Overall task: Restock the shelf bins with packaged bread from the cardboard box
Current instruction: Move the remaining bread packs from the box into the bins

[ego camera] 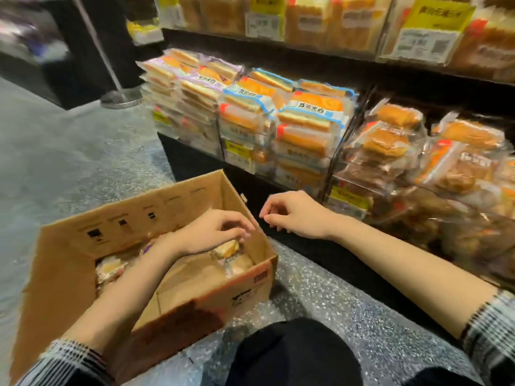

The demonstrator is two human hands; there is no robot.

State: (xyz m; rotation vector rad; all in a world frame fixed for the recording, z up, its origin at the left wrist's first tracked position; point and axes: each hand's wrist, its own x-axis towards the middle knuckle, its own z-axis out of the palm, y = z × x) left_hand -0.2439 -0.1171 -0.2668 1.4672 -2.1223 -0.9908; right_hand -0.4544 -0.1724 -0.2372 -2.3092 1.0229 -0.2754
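No text reads clearly; all too blurred. Yellow sign upper right: dark characters, illegible. White price tags below it w/ QR-type square, unreadable. Blue-edged bread packs mid frame carry a banner of characters, can't make out. Box lower left: black printed marks on inner wall, red label on front, unreadable.

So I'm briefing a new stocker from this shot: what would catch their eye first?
Probably the shelf bins on the right, packed tight with orange-and-white bread packs. Next, the open cardboard box on the floor at lower left, nearly empty, with the left hand reaching in over a remaining pack. The right hand hovers empty just beyond the box's corner.
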